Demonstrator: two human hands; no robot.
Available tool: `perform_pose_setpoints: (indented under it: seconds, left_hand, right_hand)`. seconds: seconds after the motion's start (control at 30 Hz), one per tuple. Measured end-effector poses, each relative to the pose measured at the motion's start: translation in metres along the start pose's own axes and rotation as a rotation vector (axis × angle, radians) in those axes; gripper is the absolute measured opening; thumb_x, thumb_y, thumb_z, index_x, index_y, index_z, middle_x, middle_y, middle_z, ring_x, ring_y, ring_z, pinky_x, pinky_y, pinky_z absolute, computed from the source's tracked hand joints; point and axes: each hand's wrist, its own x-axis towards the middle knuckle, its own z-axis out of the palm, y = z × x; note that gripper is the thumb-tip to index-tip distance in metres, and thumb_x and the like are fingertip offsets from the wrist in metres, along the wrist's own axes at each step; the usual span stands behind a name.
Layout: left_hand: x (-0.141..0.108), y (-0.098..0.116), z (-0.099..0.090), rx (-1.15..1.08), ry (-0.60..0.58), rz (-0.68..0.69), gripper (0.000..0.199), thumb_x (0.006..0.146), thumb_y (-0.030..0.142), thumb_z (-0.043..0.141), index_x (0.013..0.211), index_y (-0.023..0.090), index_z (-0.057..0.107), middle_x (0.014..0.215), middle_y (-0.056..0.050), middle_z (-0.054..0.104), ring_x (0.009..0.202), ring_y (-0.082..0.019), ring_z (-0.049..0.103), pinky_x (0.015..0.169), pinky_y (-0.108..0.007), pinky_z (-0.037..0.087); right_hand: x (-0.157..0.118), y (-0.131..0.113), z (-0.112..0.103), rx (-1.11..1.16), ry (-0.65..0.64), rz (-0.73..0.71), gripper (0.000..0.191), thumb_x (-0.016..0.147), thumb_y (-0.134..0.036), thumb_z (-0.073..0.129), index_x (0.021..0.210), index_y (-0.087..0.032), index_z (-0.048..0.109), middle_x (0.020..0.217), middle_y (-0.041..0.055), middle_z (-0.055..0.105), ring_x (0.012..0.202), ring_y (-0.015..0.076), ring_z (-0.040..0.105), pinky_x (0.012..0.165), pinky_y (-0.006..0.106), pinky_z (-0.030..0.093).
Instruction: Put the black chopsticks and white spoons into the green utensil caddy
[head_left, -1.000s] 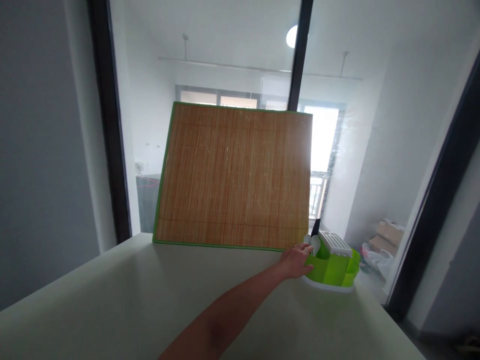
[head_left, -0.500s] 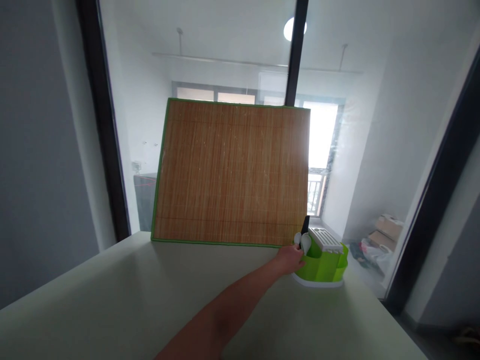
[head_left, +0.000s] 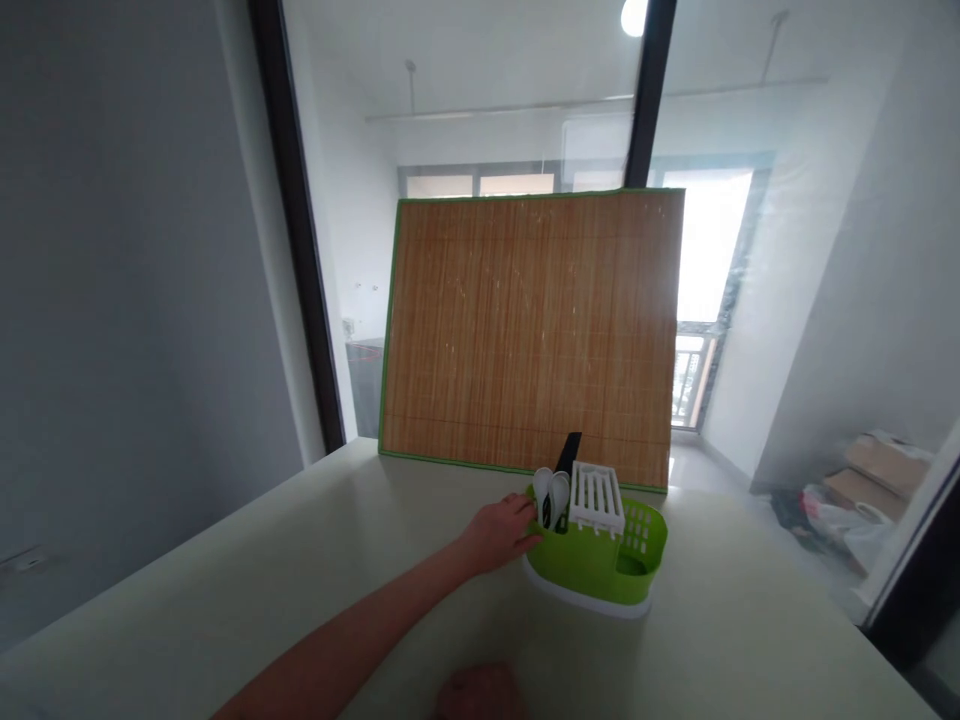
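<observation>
My left hand point(head_left: 501, 532) reaches in from the lower left and grips the left end of a green caddy point(head_left: 581, 565) with a white base. Two white spoons point(head_left: 550, 497) and a black-handled utensil point(head_left: 570, 453) stand upright at that end, beside my fingertips. A white slotted rack point(head_left: 596, 495) sits over the caddy's middle, and an open green compartment lies to its right. My right hand point(head_left: 478, 692) shows only partly at the bottom edge, dark and blurred, with its fingers not clear.
The caddy stands on a pale table point(head_left: 337, 560). Behind it, a large bamboo mat point(head_left: 525, 330) with green edging leans upright against a glass partition with dark frames. Boxes and bags point(head_left: 870, 500) lie on the floor beyond the glass at the right.
The caddy has come nearer and turned, showing more of its right compartment, with my left hand still at its left end. My right hand has appeared at the bottom. The view has shifted.
</observation>
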Motion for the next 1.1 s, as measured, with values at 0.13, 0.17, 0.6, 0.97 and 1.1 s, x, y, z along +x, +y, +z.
perform_pose_setpoints:
  seconds: [0.13,0.17,0.6,0.97,1.1]
  left_hand:
    - [-0.038,-0.014,-0.018,-0.010,0.003,-0.045,0.029,0.087,0.042,0.042,0.104,0.021,0.051,0.108,-0.008,0.054,0.102,-0.020,0.049,0.085,-0.031,0.043]
    - [-0.046,-0.015,-0.022,-0.009,0.003,-0.056,0.028,0.088,0.042,0.042,0.105,0.021,0.051,0.109,-0.008,0.054,0.102,-0.020,0.049,0.085,-0.031,0.043]
    - [-0.089,-0.022,-0.050,0.054,0.016,-0.148,0.029,0.086,0.046,0.043,0.097,0.022,0.054,0.106,-0.005,0.056,0.098,-0.019,0.050,0.079,-0.029,0.043]
    - [-0.025,-0.032,-0.062,0.112,0.184,-0.244,0.045,0.076,0.048,0.057,0.114,0.026,0.049,0.113,-0.005,0.051,0.106,-0.023,0.045,0.081,-0.033,0.043]
    - [-0.010,-0.034,-0.053,0.178,0.052,-0.252,0.045,0.074,0.047,0.060,0.113,0.029,0.049,0.104,-0.004,0.052,0.098,-0.022,0.050,0.074,-0.031,0.044]
  right_hand:
    - [-0.003,0.003,0.020,-0.029,-0.058,0.035,0.018,0.066,-0.039,0.066,0.060,-0.023,0.061,0.057,-0.0023,0.064,0.049,0.0178,0.058,0.039,0.025,0.036]
    - [-0.006,0.004,0.022,-0.018,-0.026,0.037,0.016,0.066,-0.037,0.065,0.061,-0.023,0.061,0.058,-0.0023,0.064,0.050,0.0174,0.058,0.040,0.025,0.037]
    - [-0.017,0.006,0.025,0.053,0.054,0.054,0.011,0.070,-0.029,0.060,0.063,-0.025,0.053,0.061,-0.0015,0.061,0.054,0.0192,0.058,0.047,0.029,0.039]
    - [-0.018,0.006,0.022,0.028,0.058,0.048,0.010,0.070,-0.026,0.058,0.062,-0.023,0.053,0.061,-0.0036,0.061,0.054,0.0151,0.057,0.047,0.025,0.033]
    - [-0.017,0.010,0.029,-0.005,0.069,0.021,0.010,0.067,-0.027,0.058,0.060,-0.023,0.051,0.059,-0.0043,0.060,0.051,0.0134,0.055,0.044,0.024,0.026]
